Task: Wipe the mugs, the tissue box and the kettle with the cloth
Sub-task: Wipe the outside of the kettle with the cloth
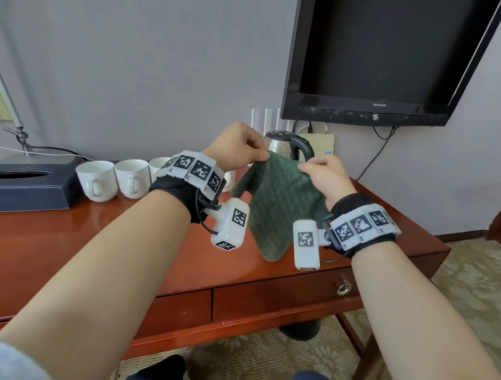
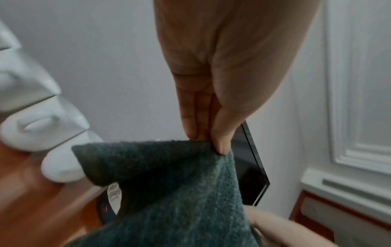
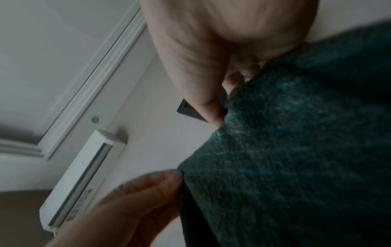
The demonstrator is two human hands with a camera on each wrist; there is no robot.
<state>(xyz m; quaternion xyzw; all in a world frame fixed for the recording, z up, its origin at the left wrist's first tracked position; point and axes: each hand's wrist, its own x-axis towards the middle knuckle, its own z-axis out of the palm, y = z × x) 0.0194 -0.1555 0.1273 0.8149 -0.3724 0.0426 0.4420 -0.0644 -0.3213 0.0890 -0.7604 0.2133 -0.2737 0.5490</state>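
**Cloth held spread above the desk; no wiping contact shown**

I hold the cloth [image 1: 274, 202] by its top edge with both hands. My left hand [image 1: 237, 148] pinches the left top corner between thumb and fingers; the left wrist view confirms the thumb pressed onto the fabric edge. My right hand [image 1: 326, 179] pinches the right top corner in the same way. The cloth hangs open between them, clear of the desk [image 1: 67, 238] as far as I can judge.

Task status, judged from this layout:
- The cloth touches none of the targets. I judge that all wiping remains to be done, or at least nothing proves any item is finished.
- The mugs [image 1: 113, 179] stand in a row at the back left, handles toward me, close beside one another.
- The tissue box [image 1: 26, 186] lies at the far left, just beside the first mug.
- The kettle [image 1: 286, 145] stands directly behind the cloth and is partly hidden by it.

Edges and clearance:
- The desk front has open surface between my forearms and the mugs.
- The television [image 1: 381, 57] hangs just above the kettle, which limits upward room there.
- The right desk edge lies near my right wrist.
- The lamp base [image 1: 39, 157] and its cable sit behind the tissue box.
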